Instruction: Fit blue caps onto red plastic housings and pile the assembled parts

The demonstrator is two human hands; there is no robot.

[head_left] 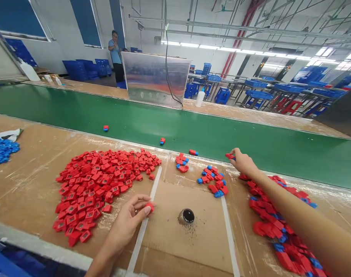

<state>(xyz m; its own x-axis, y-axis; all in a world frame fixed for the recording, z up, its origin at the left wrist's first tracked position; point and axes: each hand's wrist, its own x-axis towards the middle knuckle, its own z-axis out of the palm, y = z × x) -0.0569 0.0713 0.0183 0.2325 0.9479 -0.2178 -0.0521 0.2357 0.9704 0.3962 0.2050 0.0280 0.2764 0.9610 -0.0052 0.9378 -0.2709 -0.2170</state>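
Note:
My left hand (128, 220) rests near the front of the cardboard-covered table (34, 161), its thumb and fingers pinched on a small red plastic part (149, 207). It sits just right of a large pile of red parts (97, 184). My right hand (242, 161) reaches far forward to the edge of the green conveyor belt (192, 134), fingers closed on a red-and-blue assembled part (230, 156). Under my right forearm lies a heap of assembled red-and-blue parts (276, 227).
A small black round fixture (187, 216) sits on a cardboard sheet between two white strips. Small clusters of assembled parts (213, 182) lie near the belt; three ride on it (162, 141). Blue parts (1, 149) lie far left. A metal box (153, 79) and a person (115, 54) stand beyond.

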